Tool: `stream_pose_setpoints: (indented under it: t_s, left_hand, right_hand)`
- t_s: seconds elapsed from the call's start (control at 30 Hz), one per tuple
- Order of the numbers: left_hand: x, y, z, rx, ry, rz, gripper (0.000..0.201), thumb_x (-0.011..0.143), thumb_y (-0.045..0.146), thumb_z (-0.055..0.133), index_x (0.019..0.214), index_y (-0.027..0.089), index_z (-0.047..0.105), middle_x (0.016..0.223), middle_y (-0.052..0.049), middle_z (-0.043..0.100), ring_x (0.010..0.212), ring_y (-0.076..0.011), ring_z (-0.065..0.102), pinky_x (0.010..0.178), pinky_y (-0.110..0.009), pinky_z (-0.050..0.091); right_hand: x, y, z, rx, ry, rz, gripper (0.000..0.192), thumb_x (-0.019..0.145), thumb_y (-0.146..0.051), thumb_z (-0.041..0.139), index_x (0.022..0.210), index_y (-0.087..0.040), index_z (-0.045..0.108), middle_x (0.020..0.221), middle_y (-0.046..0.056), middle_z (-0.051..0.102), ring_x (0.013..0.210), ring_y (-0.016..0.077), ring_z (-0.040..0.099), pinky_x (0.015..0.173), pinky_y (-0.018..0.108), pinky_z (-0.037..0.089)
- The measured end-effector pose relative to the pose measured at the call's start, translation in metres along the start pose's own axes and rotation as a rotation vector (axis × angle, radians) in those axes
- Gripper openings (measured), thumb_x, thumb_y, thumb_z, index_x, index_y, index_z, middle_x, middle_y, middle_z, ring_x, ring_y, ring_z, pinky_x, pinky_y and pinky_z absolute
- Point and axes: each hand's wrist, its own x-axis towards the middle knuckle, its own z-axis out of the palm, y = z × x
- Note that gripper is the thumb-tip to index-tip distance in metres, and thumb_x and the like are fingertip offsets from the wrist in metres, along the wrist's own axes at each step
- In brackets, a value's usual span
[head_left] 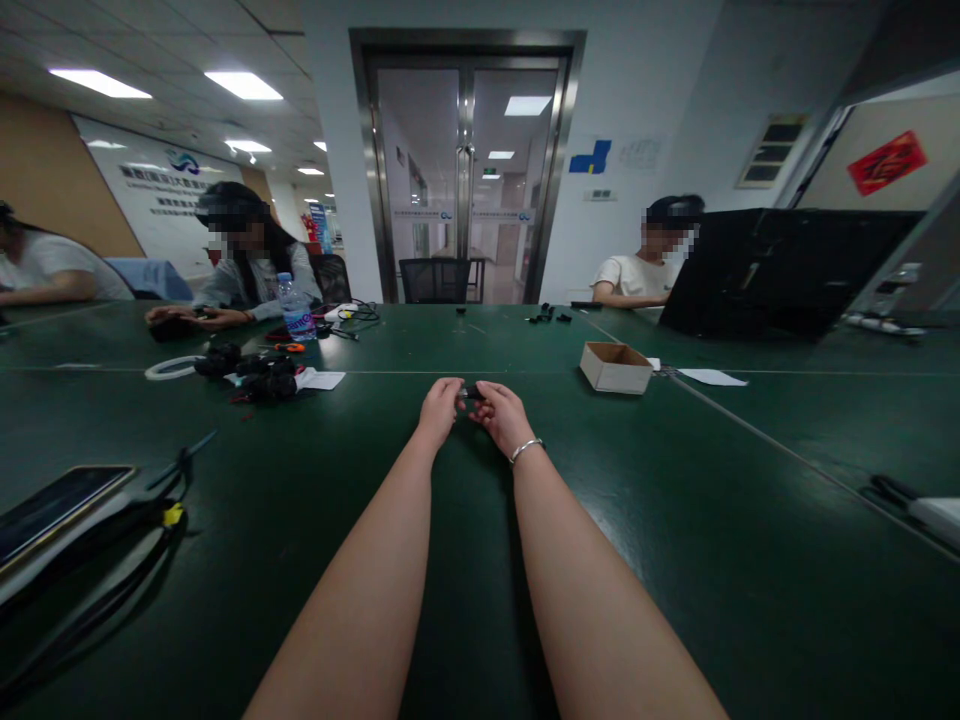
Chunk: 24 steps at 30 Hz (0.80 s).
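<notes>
Over the middle of the dark green table (360, 520), both of my hands meet at a small black piece with a shiny, metal-looking end (471, 392); it is too small to name its kind. The fingertips of my left hand (438, 414) pinch its left, shiny end. On its black right end, the thumb and fingers of my right hand (504, 414) are closed. A silver bracelet (526, 450) circles my right wrist. Fingers cover part of the piece.
An open cardboard box (616, 372) stands to the right, with white paper (711, 377) beside it. Left are a bundle of black cables (262, 375), a water bottle (295, 310) and a phone (56, 510). Small black pieces (551, 314) lie farther back. People sit across the table.
</notes>
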Motion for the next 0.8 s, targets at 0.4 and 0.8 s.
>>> stream_pose_setpoints:
  t_s: [0.4, 0.8]
  left_hand:
    - [-0.0011, -0.0027, 0.0005, 0.036, -0.058, 0.026, 0.022, 0.082, 0.022, 0.046, 0.098, 0.016, 0.060, 0.061, 0.003, 0.050, 0.048, -0.0090, 0.042, 0.046, -0.019, 0.033]
    - [0.0022, -0.0077, 0.0001, 0.060, -0.042, 0.078, 0.023, 0.084, 0.024, 0.046, 0.099, 0.016, 0.061, 0.065, 0.001, 0.051, 0.051, -0.0095, 0.044, 0.045, -0.018, 0.034]
  right_hand:
    - [0.0006, 0.0006, 0.0009, 0.001, 0.002, 0.003, 0.007, 0.081, -0.013, 0.068, 0.080, -0.014, 0.061, 0.050, -0.003, 0.054, 0.038, 0.0075, 0.047, 0.043, 0.019, 0.052]
    - [0.0007, 0.0002, 0.0015, -0.012, 0.007, 0.006, 0.006, 0.082, -0.011, 0.066, 0.080, -0.013, 0.061, 0.050, -0.003, 0.054, 0.038, 0.0076, 0.047, 0.043, 0.020, 0.052]
